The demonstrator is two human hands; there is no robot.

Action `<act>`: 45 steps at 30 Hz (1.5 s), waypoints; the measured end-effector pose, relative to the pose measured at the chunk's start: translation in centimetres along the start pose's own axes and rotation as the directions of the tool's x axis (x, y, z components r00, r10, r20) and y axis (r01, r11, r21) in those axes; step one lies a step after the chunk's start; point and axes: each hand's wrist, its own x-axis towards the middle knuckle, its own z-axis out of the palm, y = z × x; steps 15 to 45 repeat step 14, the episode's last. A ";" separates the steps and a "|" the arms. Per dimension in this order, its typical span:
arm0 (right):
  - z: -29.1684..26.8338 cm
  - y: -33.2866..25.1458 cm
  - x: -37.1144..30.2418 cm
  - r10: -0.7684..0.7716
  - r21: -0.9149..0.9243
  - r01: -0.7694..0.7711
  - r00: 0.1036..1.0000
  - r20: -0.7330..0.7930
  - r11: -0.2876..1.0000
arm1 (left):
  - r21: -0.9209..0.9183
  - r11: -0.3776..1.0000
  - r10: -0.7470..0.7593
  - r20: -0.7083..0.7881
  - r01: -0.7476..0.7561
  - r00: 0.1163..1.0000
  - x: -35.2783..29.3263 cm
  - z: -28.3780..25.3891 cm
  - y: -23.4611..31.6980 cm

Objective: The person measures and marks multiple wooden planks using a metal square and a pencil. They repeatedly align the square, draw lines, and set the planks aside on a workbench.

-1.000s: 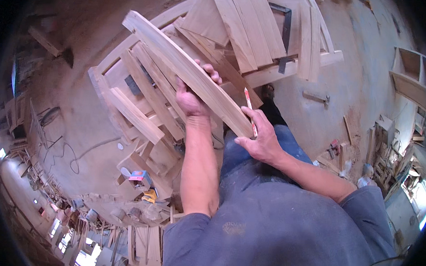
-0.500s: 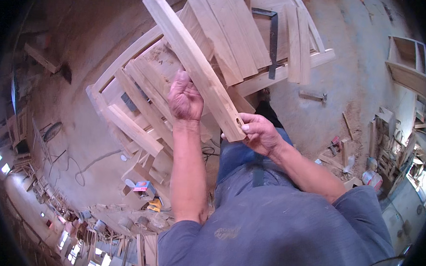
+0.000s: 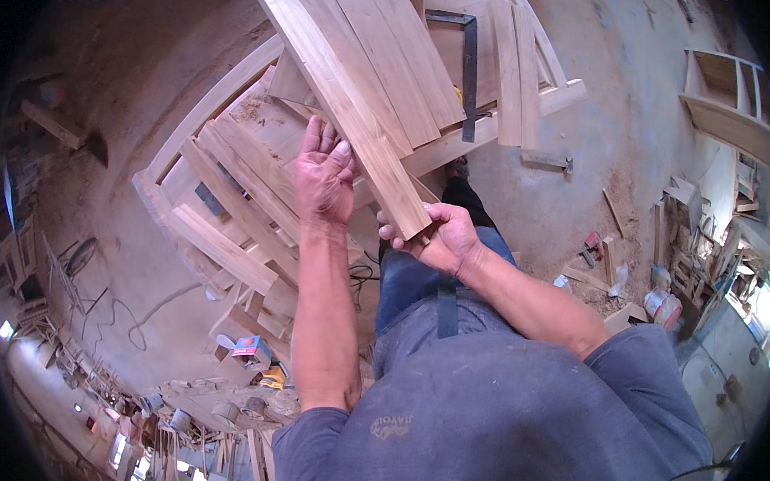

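Sawdust covers the workshop floor (image 3: pixel 581 164) all around me, with offcuts and clutter along the far right wall and down the left edge.

I hold one long plank (image 3: pixel 340 99) that runs from the far left down to my lap. My right hand (image 3: pixel 442 239) is clamped on its near end, fingers wrapped under the cut edge. My left hand (image 3: pixel 323 178) lies flat and spread against the plank's left side, fingers apart, not gripping.

Just right of my plank lie three or so more boards (image 3: pixel 394 58), side by side and touching it. Beyond them, two thinner slats (image 3: pixel 520 65) lean across a wooden frame. One dark metal square (image 3: pixel 470 71) rests between the boards and the slats.

To the left, below my left hand, stands one slatted frame (image 3: pixel 221 206) with about four cross slats showing. One open wooden box frame (image 3: pixel 732 102) sits at the far right.

Near my left elbow on the floor is one small box (image 3: pixel 251 352), squarish, blue and red with a white patch. Just beside it lies something yellow (image 3: pixel 273 377), too small to tell. On the right floor I see one red item (image 3: pixel 592 245) and one white and red pack (image 3: pixel 663 306), both blurred.
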 end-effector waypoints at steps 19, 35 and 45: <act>-0.2 1.9 1.4 -0.053 -0.078 0.048 0.997 -0.059 0.996 | -0.037 0.994 -0.099 0.004 0.099 0.995 -1.1 -0.5 0.8; -0.2 1.9 1.4 -0.053 -0.078 0.048 0.997 -0.059 0.996 | -0.037 0.994 -0.099 0.004 0.099 0.995 -1.1 -0.5 0.8; -0.2 1.9 1.4 -0.053 -0.078 0.048 0.997 -0.059 0.996 | -0.037 0.994 -0.099 0.004 0.099 0.995 -1.1 -0.5 0.8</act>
